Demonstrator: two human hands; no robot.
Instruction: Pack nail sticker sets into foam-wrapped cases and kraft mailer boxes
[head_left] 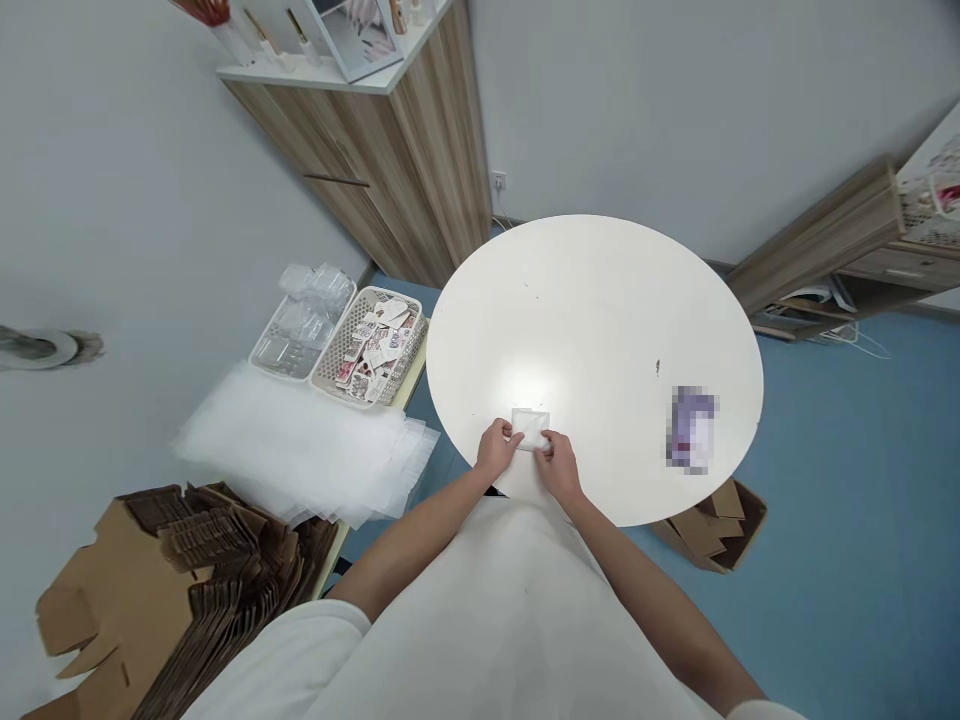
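A small white, roughly square packet (531,425) lies at the near edge of the round white table (592,300); it looks like something wrapped in thin translucent sheet, its contents hidden. On its left side, my left hand (497,449) pinches the edge between thumb and fingers. My right hand (559,466) grips the lower right corner, fingers curled and thumb against the packet. Both forearms reach in from the bottom of the view.
Left of the table are a basket of printed cards (379,350), a basket of clear plastic pieces (296,330), translucent sheets (307,435) and flattened cardboard boxes (142,590). A blurred purple item (691,430) lies on the table's right. An open carton (720,530) stands below.
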